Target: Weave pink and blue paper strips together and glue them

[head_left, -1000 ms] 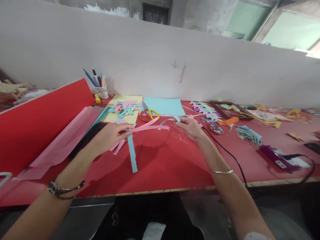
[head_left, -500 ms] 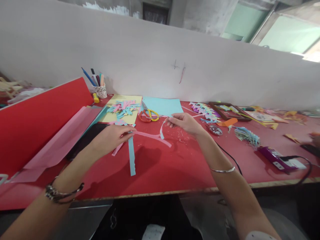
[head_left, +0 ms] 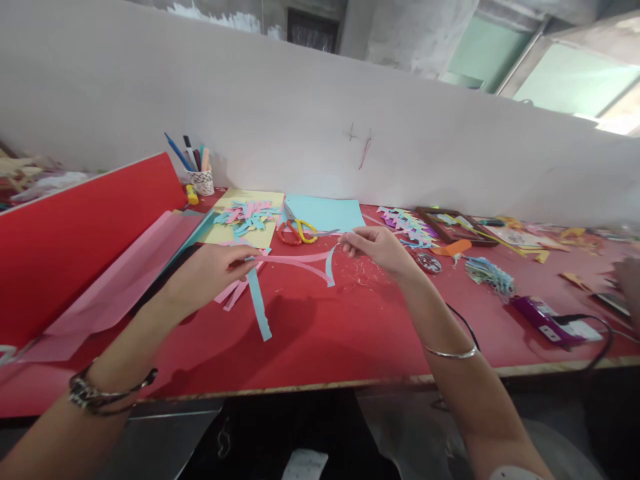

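My left hand (head_left: 227,267) pinches pink paper strips (head_left: 293,259) that stretch out to the right. A light blue paper strip (head_left: 259,307) hangs down from the same fingers. My right hand (head_left: 370,248) is closed at the top of another short blue strip (head_left: 330,267), which curves down to the tip of the lower pink strip. The right fingertips hide how the ends meet. More pink strips (head_left: 235,292) lie on the table just below my left hand. Red and yellow-handled scissors (head_left: 297,231) rest behind, between my hands.
Cut paper pieces (head_left: 247,215) lie on a yellow sheet at the back, beside a blue sheet (head_left: 325,212). Left are a pen cup (head_left: 201,180) and a red board (head_left: 90,247). Right are a wooden frame (head_left: 455,227), a purple device (head_left: 545,321) and another person's hand (head_left: 629,280).
The pink strips have been drawn straighter and spread into two. My left hand has shifted slightly left and up. At the far right, the other person's hand has moved further into view.
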Demonstrator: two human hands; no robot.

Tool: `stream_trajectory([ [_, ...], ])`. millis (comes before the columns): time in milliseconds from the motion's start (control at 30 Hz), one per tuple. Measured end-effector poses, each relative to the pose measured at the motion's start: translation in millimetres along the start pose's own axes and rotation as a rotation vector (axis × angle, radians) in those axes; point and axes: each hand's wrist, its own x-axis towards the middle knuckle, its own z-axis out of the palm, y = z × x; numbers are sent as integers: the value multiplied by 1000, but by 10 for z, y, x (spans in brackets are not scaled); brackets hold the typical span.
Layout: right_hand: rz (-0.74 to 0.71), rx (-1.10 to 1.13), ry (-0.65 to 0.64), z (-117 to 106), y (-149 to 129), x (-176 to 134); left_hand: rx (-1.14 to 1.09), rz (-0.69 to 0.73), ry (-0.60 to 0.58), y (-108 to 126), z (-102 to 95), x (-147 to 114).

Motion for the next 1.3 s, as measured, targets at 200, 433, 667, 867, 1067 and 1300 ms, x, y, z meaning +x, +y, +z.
stream_trajectory([
  [200, 6, 73, 16, 56, 54, 22, 7, -38, -8, -10, 30, -17],
  [433, -10, 130, 73, 24, 76, 20, 75, -96, 14, 115, -9, -82],
  [667, -1, 126, 90, 21, 111, -18, 19, -157, 9, 177, -5, -75],
  [867, 12, 176, 110, 33, 104, -41, -14, -178, -11, 198, 1, -80],
  [1067, -17, 142, 82, 88, 63, -83, 7, -200, -91, 258, 35, -80],
  [1300, -60, 125, 60, 92, 42, -126, 61, -204, -44, 251, 47, -105],
])
